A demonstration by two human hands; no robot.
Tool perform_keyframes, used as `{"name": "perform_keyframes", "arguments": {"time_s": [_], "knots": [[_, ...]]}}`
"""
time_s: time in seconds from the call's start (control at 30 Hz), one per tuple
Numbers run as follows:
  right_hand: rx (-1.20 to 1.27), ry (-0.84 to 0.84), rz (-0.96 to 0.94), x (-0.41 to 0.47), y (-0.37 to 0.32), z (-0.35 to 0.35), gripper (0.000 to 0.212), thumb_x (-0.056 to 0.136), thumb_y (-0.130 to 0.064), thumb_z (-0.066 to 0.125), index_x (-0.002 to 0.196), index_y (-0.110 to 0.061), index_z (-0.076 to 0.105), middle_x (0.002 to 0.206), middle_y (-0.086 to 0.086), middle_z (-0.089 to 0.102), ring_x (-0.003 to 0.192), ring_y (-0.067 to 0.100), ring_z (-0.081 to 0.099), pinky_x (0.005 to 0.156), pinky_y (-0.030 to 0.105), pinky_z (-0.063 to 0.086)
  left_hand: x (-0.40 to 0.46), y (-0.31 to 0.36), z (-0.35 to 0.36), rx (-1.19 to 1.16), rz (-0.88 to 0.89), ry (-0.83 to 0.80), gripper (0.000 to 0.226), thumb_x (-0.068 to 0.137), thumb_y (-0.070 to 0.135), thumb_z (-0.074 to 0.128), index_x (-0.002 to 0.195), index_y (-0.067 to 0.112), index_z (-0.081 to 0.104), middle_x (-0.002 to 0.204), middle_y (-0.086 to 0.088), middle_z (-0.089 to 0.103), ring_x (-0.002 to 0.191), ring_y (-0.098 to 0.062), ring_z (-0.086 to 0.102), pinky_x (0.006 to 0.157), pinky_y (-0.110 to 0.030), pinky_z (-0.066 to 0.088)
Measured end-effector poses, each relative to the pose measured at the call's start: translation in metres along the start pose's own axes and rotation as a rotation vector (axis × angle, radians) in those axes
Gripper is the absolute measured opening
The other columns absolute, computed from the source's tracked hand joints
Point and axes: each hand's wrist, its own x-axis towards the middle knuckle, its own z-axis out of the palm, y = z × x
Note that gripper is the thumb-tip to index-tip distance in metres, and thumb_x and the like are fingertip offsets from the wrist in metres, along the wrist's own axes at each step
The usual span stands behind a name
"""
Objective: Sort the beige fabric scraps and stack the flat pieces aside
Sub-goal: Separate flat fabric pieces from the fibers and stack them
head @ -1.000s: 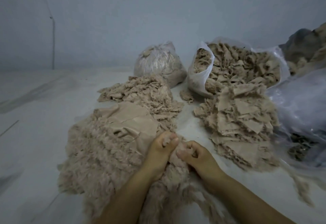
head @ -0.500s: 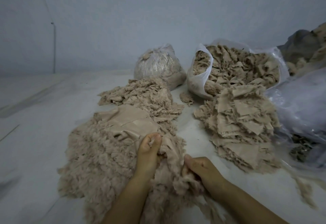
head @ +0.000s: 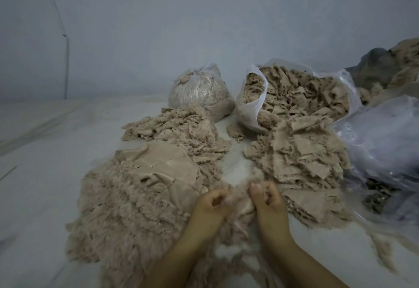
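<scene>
Floor [head: 45,174] pale, bare at far left. Fluffy pile [head: 118,215] of frayed beige scraps lies left of centre, with a smooth flat piece [head: 165,165] on its top. Behind it sits a second loose heap [head: 181,126], and beyond that a tied bag [head: 199,90] of scraps against the wall. Left hand [head: 210,206] is at the pile's right edge, fingers curled, pinching one side of a scrap [head: 238,206]. Right hand [head: 267,199], just beside it, fingers likewise curled, grips the scrap's other side; the scrap hangs stretched between both hands, blurred. Right of the hands lies the stack [head: 303,163] of flat pieces. Behind the stack stands an open bag [head: 251,106] full of scraps. Clear plastic [head: 385,147] lies crumpled at far right
</scene>
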Motion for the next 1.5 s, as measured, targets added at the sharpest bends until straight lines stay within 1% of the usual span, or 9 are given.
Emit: {"name": "perform_keyframes", "arguments": {"time_s": [0.23,0.37,0.5,0.73,0.9,1.03,1.1,1.3,1.5], "knots": [[0.072,0.007,0.079,0.002,-0.001,0.002,0.012,0.095,-0.011,0.054,0.084,-0.011,0.06,0.071,0.007,0.065,0.064,0.013,0.062,0.057,0.026,0.05,0.01,0.004,0.013,-0.092,-0.033,0.066,0.021,0.096,0.028,0.051,0.099,0.011,0.064,0.097,-0.011,0.072,0.089,-0.025,0.07,0.08,-0.039,0.056],[0.141,0.001,0.154,0.005,0.0,0.003,0.017,0.097,-0.014,0.052,0.083,-0.005,0.057,0.072,0.014,0.062,0.067,0.024,0.058,0.062,0.032,0.047,0.006,-0.007,0.019,-0.079,0.058,0.088,0.007,0.086,0.021,0.066,0.083,0.024,0.062,0.078,0.015,0.071,0.074,-0.005,0.067,0.06,-0.015,0.05],[0.191,0.038,0.197,0.007,0.004,0.006,0.021,0.096,-0.019,0.054,0.079,-0.009,0.061,0.065,0.005,0.067,0.058,0.014,0.063,0.053,0.024,0.049,0.009,-0.005,0.017,-0.305,-0.012,0.236,0.023,0.096,0.021,0.049,0.085,0.007,0.064,0.078,-0.012,0.07,0.07,-0.023,0.065,0.061,-0.029,0.053],[0.144,-0.078,0.203,0.005,0.0,0.003,0.031,0.092,-0.032,0.059,0.075,-0.007,0.065,0.073,0.016,0.064,0.067,0.023,0.059,0.067,0.037,0.049,0.008,-0.012,0.012,-0.353,-0.072,0.045,0.03,0.094,0.027,0.05,0.102,0.004,0.068,0.098,-0.019,0.072,0.09,-0.032,0.069,0.078,-0.036,0.056],[-0.026,-0.156,0.048,0.002,-0.003,0.001,0.03,0.092,-0.017,0.059,0.064,-0.008,0.053,0.055,-0.005,0.049,0.055,0.008,0.045,0.054,0.017,0.039,0.005,-0.015,0.006,-0.352,-0.073,-0.032,0.039,0.088,0.036,0.06,0.104,0.001,0.066,0.101,-0.021,0.07,0.093,-0.032,0.067,0.084,-0.039,0.053],[0.055,-0.03,0.017,0.003,-0.003,-0.002,0.029,0.096,-0.016,0.053,0.068,-0.012,0.046,0.053,-0.008,0.047,0.048,0.005,0.045,0.046,0.016,0.038,0.005,-0.016,0.007,-0.197,0.001,0.026,0.008,0.089,0.011,0.062,0.088,0.009,0.07,0.09,-0.011,0.073,0.079,-0.021,0.068,0.067,-0.027,0.054],[0.11,-0.012,0.052,0.003,-0.003,-0.002,0.027,0.096,-0.019,0.053,0.07,-0.012,0.05,0.053,-0.008,0.053,0.048,0.005,0.05,0.044,0.017,0.041,0.006,-0.014,0.008,-0.21,0.009,0.124,0.024,0.094,0.003,0.05,0.082,0.009,0.069,0.079,-0.009,0.072,0.069,-0.017,0.066,0.06,-0.023,0.053],[-0.206,-0.275,0.034,0.002,0.0,-0.007,0.015,0.081,-0.022,0.074,0.077,-0.015,0.061,0.069,-0.008,0.062,0.065,0.006,0.058,0.061,0.019,0.047,0.002,-0.013,0.007,-0.111,0.075,0.04,0.019,0.093,0.009,0.053,0.081,0.008,0.068,0.078,-0.007,0.07,0.074,-0.018,0.064,0.067,-0.025,0.051],[-0.173,-0.17,-0.031,0.004,-0.001,-0.007,0.024,0.092,-0.016,0.06,0.07,-0.008,0.056,0.064,0.001,0.052,0.064,0.015,0.048,0.065,0.032,0.041,0.002,-0.013,0.004,0.207,0.175,-0.011,0.019,0.086,0.025,0.068,0.07,0.023,0.058,0.061,0.02,0.055,0.059,0.005,0.047,0.057,-0.011,0.037]]}}
